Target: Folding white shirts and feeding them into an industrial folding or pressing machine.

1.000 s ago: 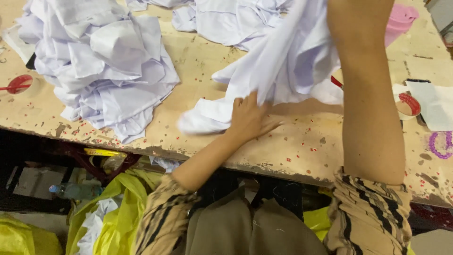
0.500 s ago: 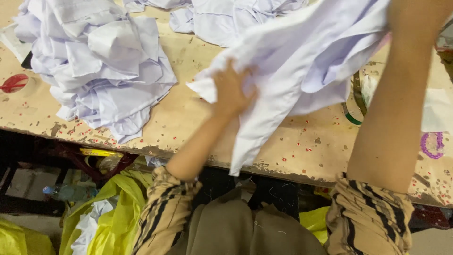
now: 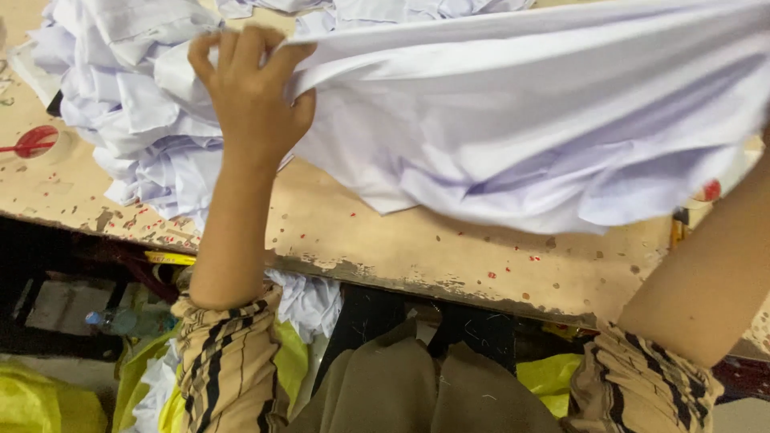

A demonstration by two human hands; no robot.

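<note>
worn wooden worktable (image 3: pixel 449 256), beige top w/ chipped edge and small red specks, fills the mid of the head view. left hand (image 3: pixel 253 96) is raised over the table, fingers curled & pressed together w/ thumb, pinching the edge of a big white cloth (image 3: pixel 545 120). cloth is lifted off the table, stretched from that hand across to the upper right, hanging in folds w/ its lowest part just above the tabletop. right hand itself is out of frame, only the right forearm (image 3: pixel 706 281) shows at the right edge, going up behind the cloth, so cant tell what its fingers do. behind the left hand, on the table's left part, sits a pile of crumpled white cloths (image 3: pixel 120 104); more white fabric along the top edge. red scissors (image 3: pixel 32 143) lie at the far left on the table, apart from the pile. both arms come out of striped tan sleeves (image 3: pixel 228 361) pushed up. under the table: yellow plastic bags (image 3: pixel 48 405) w/ white scraps in them, a plastic bottle (image 3: pixel 120 321) on the floor at left
</note>
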